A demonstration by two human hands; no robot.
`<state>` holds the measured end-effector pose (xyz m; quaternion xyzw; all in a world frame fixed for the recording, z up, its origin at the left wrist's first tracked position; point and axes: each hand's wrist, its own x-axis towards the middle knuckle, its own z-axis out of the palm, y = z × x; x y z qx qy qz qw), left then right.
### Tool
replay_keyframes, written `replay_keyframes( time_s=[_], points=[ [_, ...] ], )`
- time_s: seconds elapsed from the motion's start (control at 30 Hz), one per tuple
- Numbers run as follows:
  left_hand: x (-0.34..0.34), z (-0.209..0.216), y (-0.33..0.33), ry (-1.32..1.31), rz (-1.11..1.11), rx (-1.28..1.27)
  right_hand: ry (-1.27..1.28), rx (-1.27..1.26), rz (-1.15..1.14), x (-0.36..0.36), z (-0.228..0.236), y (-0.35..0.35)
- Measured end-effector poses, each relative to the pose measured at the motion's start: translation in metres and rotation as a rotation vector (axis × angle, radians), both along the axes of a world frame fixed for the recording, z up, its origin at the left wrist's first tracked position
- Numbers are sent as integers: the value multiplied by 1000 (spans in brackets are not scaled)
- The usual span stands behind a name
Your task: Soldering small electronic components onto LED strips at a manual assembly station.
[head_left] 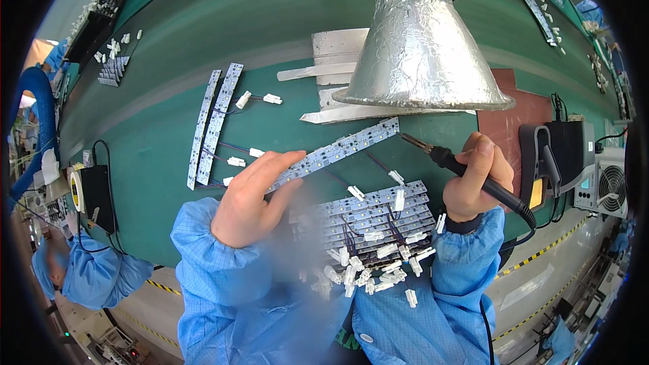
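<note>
My left hand (255,192) grips a long, narrow LED circuit strip (345,147) near its left end, tilted up to the right over the green mat. In my right hand (481,179) is a soldering iron (451,161), its metal tip close to the strip's far right end; whether they touch I cannot tell. Thin wires with white connectors hang below the strip. Right in front of me lies a stack of similar strips (399,213), with a bunch of white connectors (358,274) along its near edge. Two more strips (218,122) lie side by side to the left.
A foil-covered extraction hood (422,40) hangs above the far middle. At right stand an iron holder (537,162) and a grey fan unit (604,181). A black box (94,199) sits at the left edge. Another person in blue (101,274) is at lower left.
</note>
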<state>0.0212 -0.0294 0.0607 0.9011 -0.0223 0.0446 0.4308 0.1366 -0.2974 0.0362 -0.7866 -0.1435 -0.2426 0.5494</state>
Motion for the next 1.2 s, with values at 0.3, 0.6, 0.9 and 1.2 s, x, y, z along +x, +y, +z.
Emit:
replay_keyframes(
  time_s=[0.3, 0.6, 0.9, 1.2],
  points=[
    [0, -1, -1, -7, 7, 1, -20, -12, 0, 1, 1, 2],
    [0, -2, -1, 12, 11, -4, -32, 185, -76, 8, -4, -8],
    [-6, 2, 2, 90, 122, -127, -46, 326, -130, 20, -6, -18],
    [-66, 39, 64, 104, 398, -476, -58, 461, -119, 23, -11, -25]
  ],
)
